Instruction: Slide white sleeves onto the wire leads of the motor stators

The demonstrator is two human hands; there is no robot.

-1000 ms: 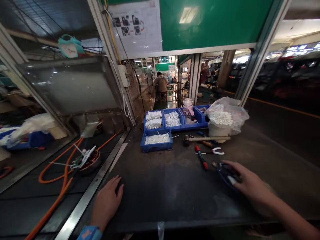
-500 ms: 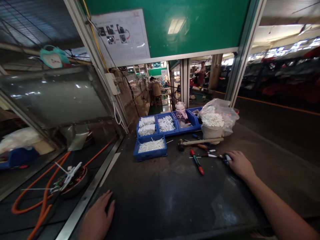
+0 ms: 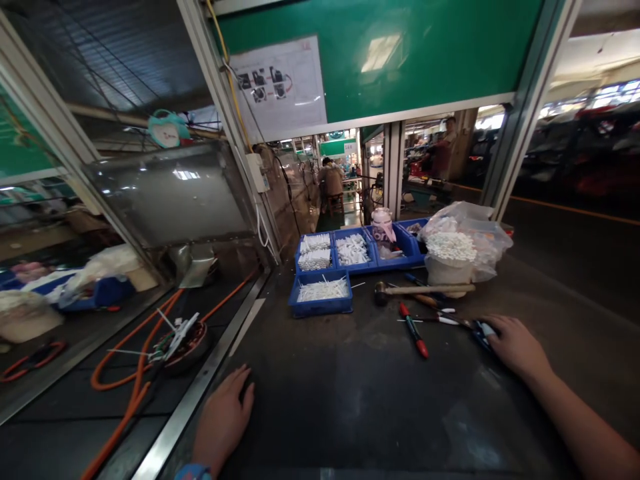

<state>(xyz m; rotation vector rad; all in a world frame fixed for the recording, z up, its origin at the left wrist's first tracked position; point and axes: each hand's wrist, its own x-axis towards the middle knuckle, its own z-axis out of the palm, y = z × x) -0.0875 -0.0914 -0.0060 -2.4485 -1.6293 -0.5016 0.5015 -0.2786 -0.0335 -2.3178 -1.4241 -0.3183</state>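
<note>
Resting palm-down on a dark, scuffed metal workbench [image 3: 350, 400], the person's left hand [image 3: 223, 417] lies flat with its fingers loosely together, holding nothing, just beside the bright steel rail [image 3: 200, 393] that edges the bench. A blue band shows at that wrist. The right hand [image 3: 515, 345] reaches out across the bench with its fingers curled down over a small blue-handled tool [image 3: 480, 330]; the fingertips touch it, but whether they truly grip it cannot be told. The tool lies on the bench at the right, near the end of a row of hand tools. Just left of it lie slim pliers with white-tipped handles [image 3: 440, 320] and a screwdriver with a red and black grip [image 3: 414, 330]. Behind them a wooden-handled mallet [image 3: 425, 290] lies on its side. Further back stand shallow blue plastic bins [image 3: 323, 293] filled with thin white strips, and a white tub heaped with small white pieces inside a crinkled clear bag [image 3: 463, 247]. Left of the rail, glossy orange cable [image 3: 130, 373] loops around a round metal part bristling with wires [image 3: 183, 337].
</note>
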